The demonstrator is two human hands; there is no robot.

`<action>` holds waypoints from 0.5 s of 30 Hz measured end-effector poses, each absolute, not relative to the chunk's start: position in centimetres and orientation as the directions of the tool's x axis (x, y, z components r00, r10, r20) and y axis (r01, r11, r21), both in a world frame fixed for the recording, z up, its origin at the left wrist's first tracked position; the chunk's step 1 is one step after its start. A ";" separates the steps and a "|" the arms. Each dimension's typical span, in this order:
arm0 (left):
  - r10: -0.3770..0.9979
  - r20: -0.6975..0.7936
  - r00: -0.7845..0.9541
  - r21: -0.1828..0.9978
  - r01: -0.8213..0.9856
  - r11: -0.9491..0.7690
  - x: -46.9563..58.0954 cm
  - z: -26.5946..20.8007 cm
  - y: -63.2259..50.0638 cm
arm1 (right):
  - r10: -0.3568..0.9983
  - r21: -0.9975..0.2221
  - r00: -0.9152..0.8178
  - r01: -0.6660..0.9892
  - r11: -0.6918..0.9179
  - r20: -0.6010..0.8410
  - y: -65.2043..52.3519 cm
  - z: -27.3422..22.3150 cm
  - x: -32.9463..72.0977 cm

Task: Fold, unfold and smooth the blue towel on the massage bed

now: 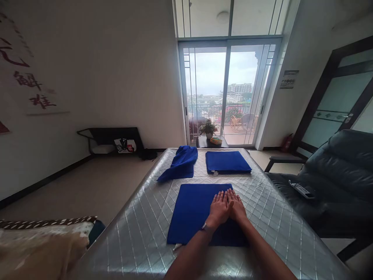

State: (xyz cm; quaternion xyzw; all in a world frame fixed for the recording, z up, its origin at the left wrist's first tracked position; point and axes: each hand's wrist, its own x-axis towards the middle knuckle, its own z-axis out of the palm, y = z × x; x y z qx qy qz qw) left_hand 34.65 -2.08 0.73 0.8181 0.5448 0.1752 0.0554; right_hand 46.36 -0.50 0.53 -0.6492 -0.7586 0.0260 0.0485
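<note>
A blue cloth (190,214), folded into a flat rectangle, lies on the silver quilted table cover (140,233), with a small white tag at its near left corner. Both hands press flat on its right side, close together. My left hand (219,210) has its fingers stretched out, and a dark band circles that wrist. Beside it, my right hand (237,208) also lies flat, partly hidden by the left thumb. Farther back rests a neat folded blue stack (227,161) with a white tag. To its left is a crumpled blue cloth (183,163).
A black armchair (335,186) stands at the right with a remote-like device (302,190) on its seat. Behind the table, a small table (201,142) bears a potted plant (209,130). A patterned fabric bundle (43,249) is at the lower left. Glass sliding doors (229,93) are at the back.
</note>
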 end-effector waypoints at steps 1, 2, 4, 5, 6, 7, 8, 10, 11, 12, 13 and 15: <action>0.918 0.216 0.333 0.276 0.881 -0.384 33.7 0.7 -2.3 | 0.989 -0.114 -0.142 0.983 0.146 0.041 -0.4 0.6 46.3; 0.926 0.202 0.319 0.262 0.893 -0.365 32.5 0.7 -2.5 | 0.991 -0.123 -0.130 0.983 0.134 0.042 -0.4 0.7 46.1; 0.946 0.171 0.275 0.226 0.924 -0.309 29.3 0.7 -3.1 | 0.994 -0.129 -0.107 0.985 0.111 0.039 -0.3 0.9 45.8; 0.958 0.152 0.242 0.207 0.940 -0.271 27.5 0.8 -3.5 | 0.995 -0.125 -0.098 0.987 0.101 0.035 -0.4 1.0 45.7; 0.970 0.135 0.203 0.188 0.956 -0.226 25.6 0.7 -3.9 | 0.996 -0.121 -0.090 0.988 0.093 0.030 -0.4 1.1 45.6; 0.979 0.123 0.160 0.167 0.970 -0.179 23.7 0.7 -4.4 | 0.996 -0.119 -0.084 0.989 0.086 0.024 -0.4 1.2 45.5; 0.986 0.117 0.117 0.144 0.981 -0.133 21.9 0.5 -4.9 | 0.997 -0.117 -0.080 0.990 0.081 0.019 -0.4 1.3 45.5; 0.993 0.113 0.038 0.100 0.994 -0.049 18.6 0.1 -5.9 | 0.997 -0.114 -0.072 0.991 0.073 0.012 -0.5 1.4 45.4; 0.993 0.118 0.012 0.085 0.996 -0.022 17.3 -0.1 -6.4 | 0.998 -0.113 -0.069 0.991 0.070 0.012 -0.5 1.5 45.4; 0.992 0.122 -0.003 0.077 0.997 -0.006 16.3 -0.3 -6.8 | 0.998 -0.111 -0.066 0.992 0.067 0.014 -0.5 1.5 45.4; 0.992 0.124 -0.009 0.075 0.997 -0.001 15.6 -0.5 -7.1 | 0.998 -0.106 -0.064 0.992 0.066 0.019 -0.6 1.7 45.3; 0.991 0.132 -0.005 0.086 0.996 -0.007 15.1 -0.5 -7.6 | 0.997 -0.093 -0.065 0.993 0.069 0.047 -0.8 2.0 45.3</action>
